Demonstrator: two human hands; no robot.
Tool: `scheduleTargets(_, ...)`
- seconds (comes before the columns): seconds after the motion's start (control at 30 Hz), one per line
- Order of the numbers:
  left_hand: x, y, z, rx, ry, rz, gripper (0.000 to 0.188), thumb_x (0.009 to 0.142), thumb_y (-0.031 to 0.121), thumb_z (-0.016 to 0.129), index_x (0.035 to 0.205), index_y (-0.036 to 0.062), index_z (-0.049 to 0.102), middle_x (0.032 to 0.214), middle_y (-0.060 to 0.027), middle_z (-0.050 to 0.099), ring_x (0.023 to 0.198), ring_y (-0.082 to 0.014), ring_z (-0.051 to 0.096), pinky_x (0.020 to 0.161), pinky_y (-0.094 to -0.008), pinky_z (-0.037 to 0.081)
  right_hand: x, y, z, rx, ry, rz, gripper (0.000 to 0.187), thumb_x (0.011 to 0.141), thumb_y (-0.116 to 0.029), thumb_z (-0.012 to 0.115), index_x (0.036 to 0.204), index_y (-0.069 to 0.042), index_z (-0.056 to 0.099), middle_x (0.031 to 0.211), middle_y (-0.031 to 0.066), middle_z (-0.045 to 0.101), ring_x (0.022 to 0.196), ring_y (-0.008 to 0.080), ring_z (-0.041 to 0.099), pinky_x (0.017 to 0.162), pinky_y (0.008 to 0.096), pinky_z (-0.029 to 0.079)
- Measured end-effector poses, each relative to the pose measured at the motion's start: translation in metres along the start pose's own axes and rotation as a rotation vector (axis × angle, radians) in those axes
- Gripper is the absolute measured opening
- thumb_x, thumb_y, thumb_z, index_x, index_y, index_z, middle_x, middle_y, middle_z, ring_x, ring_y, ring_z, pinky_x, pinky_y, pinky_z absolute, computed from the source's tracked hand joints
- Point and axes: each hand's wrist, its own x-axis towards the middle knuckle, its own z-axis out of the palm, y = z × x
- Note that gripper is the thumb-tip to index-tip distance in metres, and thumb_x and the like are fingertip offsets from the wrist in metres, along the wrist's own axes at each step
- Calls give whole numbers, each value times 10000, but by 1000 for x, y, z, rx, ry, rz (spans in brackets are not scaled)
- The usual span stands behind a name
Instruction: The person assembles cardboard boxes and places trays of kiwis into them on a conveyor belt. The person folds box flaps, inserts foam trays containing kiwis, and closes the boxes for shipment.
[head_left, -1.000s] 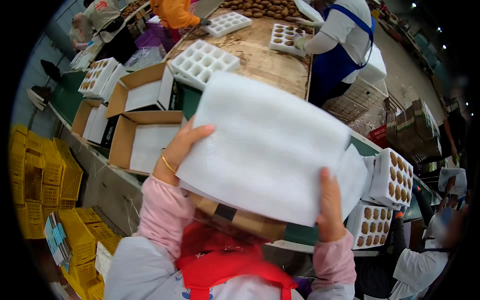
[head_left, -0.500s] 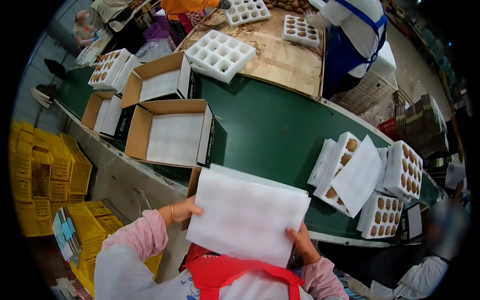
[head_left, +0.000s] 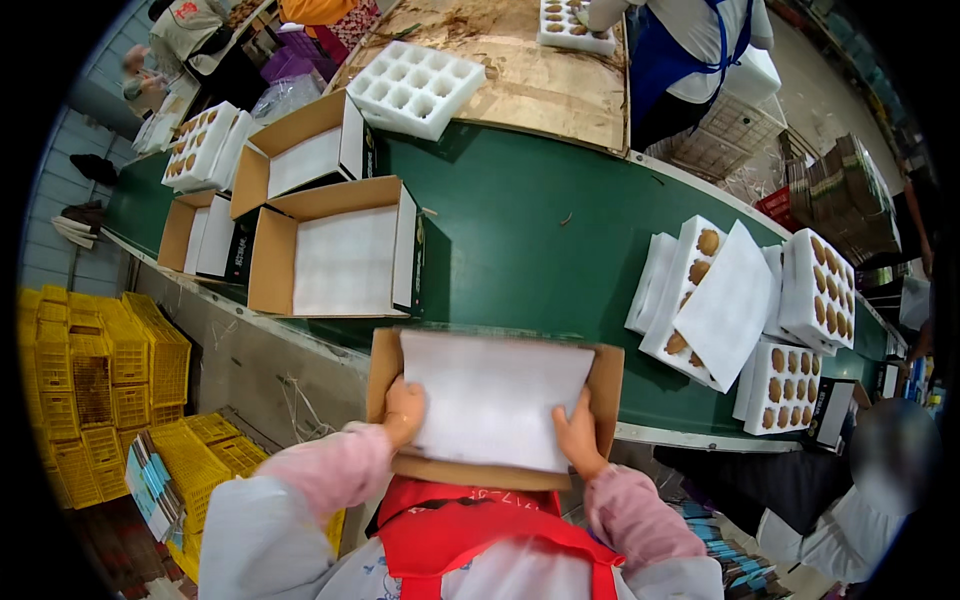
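Note:
A brown cardboard box (head_left: 382,365) stands right in front of me at the near edge of the green table. Inside its walls lies a white foam sheet (head_left: 492,400). My left hand (head_left: 404,412) grips the sheet's left edge, its fingers hidden beneath or behind it. On the opposite edge my right hand (head_left: 580,434) is closed in the same way, thumb on top. Both hands are within the box walls. Whether the sheet touches the box bottom I cannot tell.
Lined open boxes (head_left: 274,270) stand on the green table (head_left: 530,230) to the left. An empty white foam tray (head_left: 416,90) lies at the back. Foam trays with brown round items (head_left: 770,390) are stacked at right. Yellow crates (head_left: 110,370) fill the left. A co-worker in a blue apron (head_left: 680,60) stands beyond.
The foam sheet has gone down from above the box into it, both hands moving with it. The box walls now show around the sheet. The view has shifted slightly.

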Motion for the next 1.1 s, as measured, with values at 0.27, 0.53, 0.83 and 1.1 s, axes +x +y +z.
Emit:
scheduleTargets(0.27, 27, 69, -46, 1066, -713, 237, 563, 761, 385, 573, 1180, 24, 466, 952, -230, 607, 882, -325, 607, 760, -382, 488, 13, -3, 28, -546, 227, -281, 733, 741, -80, 546, 1361, 6, 167, 1378, 234, 227, 1263, 382, 267, 977, 422, 338)
scheduleTargets(0.53, -9, 80, -4, 802, -344, 919, 720, 729, 437, 605, 1285, 41, 374, 1366, -205, 276, 1287, -339, 209, 1033, -491, 150, 17, -76, -6, -856, -165, -585, 572, 650, -138, 666, 1194, -97, 490, 1346, 110, 354, 1284, 318, 255, 1017, 467, 244)
scheduleTargets(0.83, -18, 3, -52, -335, -786, -5, 691, 729, 5, 526, 1352, 5, 226, 1302, -137, 390, 1198, -244, 374, 995, -324, 299, -25, 18, -44, -133, 88, 203, 254, 789, -117, 556, 1020, -11, 564, 754, 116, 619, 739, 204, 594, 679, 320, 471)
scheduleTargets(1.1, 98, 128, -20, -611, -541, -55, 254, 850, 172, 499, 1076, 60, 471, 851, -40, 517, 701, -169, 543, 552, -349, 494, 123, -55, -80, -45, 288, -3, 235, 785, -166, 450, 910, 0, 560, 754, 210, 590, 702, 336, 585, 620, 403, 438)
